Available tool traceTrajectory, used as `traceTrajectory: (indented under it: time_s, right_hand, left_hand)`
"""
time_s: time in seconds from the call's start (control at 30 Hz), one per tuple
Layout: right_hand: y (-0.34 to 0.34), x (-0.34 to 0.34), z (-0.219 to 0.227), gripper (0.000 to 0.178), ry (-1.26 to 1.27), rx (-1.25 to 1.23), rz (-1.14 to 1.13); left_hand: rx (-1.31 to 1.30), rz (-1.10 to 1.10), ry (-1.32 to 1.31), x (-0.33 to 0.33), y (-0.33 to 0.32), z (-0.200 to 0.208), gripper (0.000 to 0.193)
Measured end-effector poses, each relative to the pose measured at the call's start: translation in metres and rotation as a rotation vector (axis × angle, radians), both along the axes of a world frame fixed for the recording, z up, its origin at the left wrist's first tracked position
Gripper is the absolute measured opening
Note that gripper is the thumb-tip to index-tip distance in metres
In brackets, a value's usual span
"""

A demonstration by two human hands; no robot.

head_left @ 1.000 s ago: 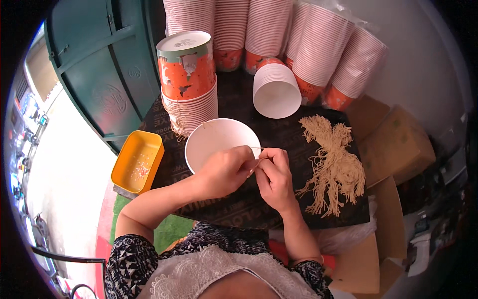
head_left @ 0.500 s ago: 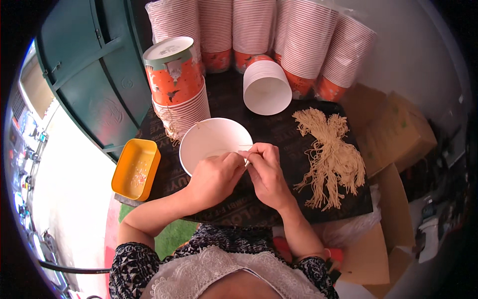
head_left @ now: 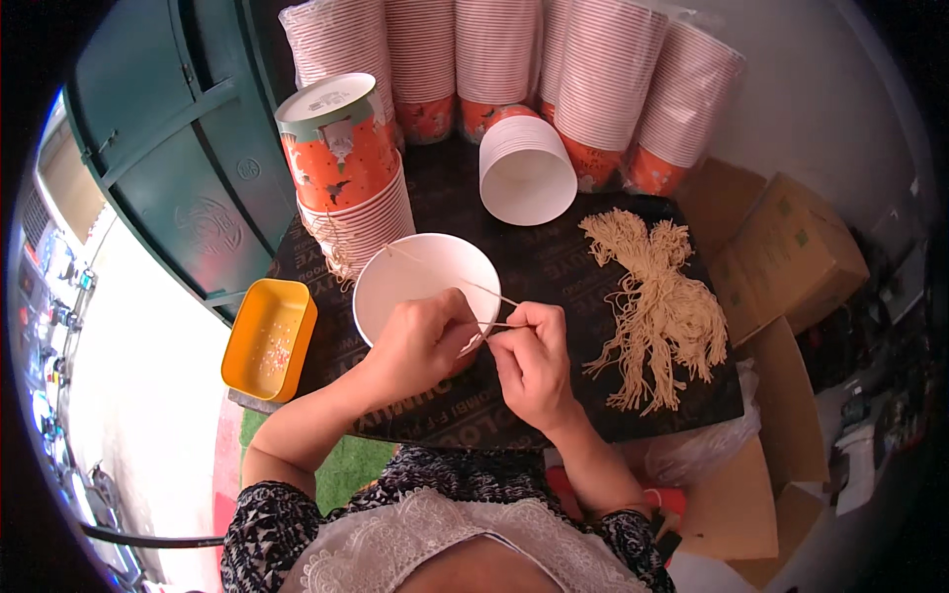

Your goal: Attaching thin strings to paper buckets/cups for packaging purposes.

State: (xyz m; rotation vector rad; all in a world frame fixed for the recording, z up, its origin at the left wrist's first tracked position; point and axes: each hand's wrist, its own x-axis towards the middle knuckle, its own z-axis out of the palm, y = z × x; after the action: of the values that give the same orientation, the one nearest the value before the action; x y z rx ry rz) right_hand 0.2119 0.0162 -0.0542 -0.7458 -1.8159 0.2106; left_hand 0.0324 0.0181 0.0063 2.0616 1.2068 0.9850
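A white paper bucket (head_left: 410, 282) stands mouth up in front of me. A thin beige cord (head_left: 490, 294) runs from the far left of its rim across the mouth to my right hand (head_left: 534, 366). That hand pinches the cord just off the bucket's right rim. My left hand (head_left: 420, 341) is closed at the near right rim, its fingertips pinching the strand that stretches between both hands. Its back hides part of the rim. A bundle of beige cords (head_left: 657, 306) lies on the black table (head_left: 494, 420) to the right.
At the left edge sits a yellow tray (head_left: 267, 341) with small beads. Behind it rises a stack of orange buckets (head_left: 341, 163), loose cords hanging on it. Several wrapped bucket stacks (head_left: 499, 59) and a sideways nest of buckets (head_left: 529, 183) are at the back. Cardboard boxes (head_left: 791, 252) stand right.
My right hand has moved right and slightly nearer me, drawing the cord out. The strand across the bucket's mouth now shows plainly. My left hand stays near the rim.
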Motion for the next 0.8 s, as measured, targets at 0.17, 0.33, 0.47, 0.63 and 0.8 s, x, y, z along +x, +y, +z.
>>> traceTrajectory:
  time_s: [0.17,0.33,0.47,0.63,0.8]
  right_hand:
    - [-0.007,0.002,-0.007,0.011,-0.1,0.05,0.103]
    - [-0.005,0.006,-0.005,0.013,-0.156,0.058,0.173]
    - [0.0,-0.002,-0.009,0.016,-0.072,0.069,0.076]
    - [0.001,-0.011,-0.011,0.011,0.192,-0.104,0.072]
    - [-0.001,-0.025,-0.016,0.003,0.376,-0.253,0.108]
  left_hand:
    - [0.029,0.078,0.016,-0.009,0.008,-0.011,0.006]
    - [0.058,0.114,0.03,-0.01,0.011,-0.016,0.008]
    - [0.188,0.168,0.08,-0.008,0.013,-0.017,0.007]
    - [0.345,0.13,0.127,-0.006,0.001,-0.008,0.01]
    - [0.347,0.032,0.143,-0.005,-0.015,-0.005,0.015]
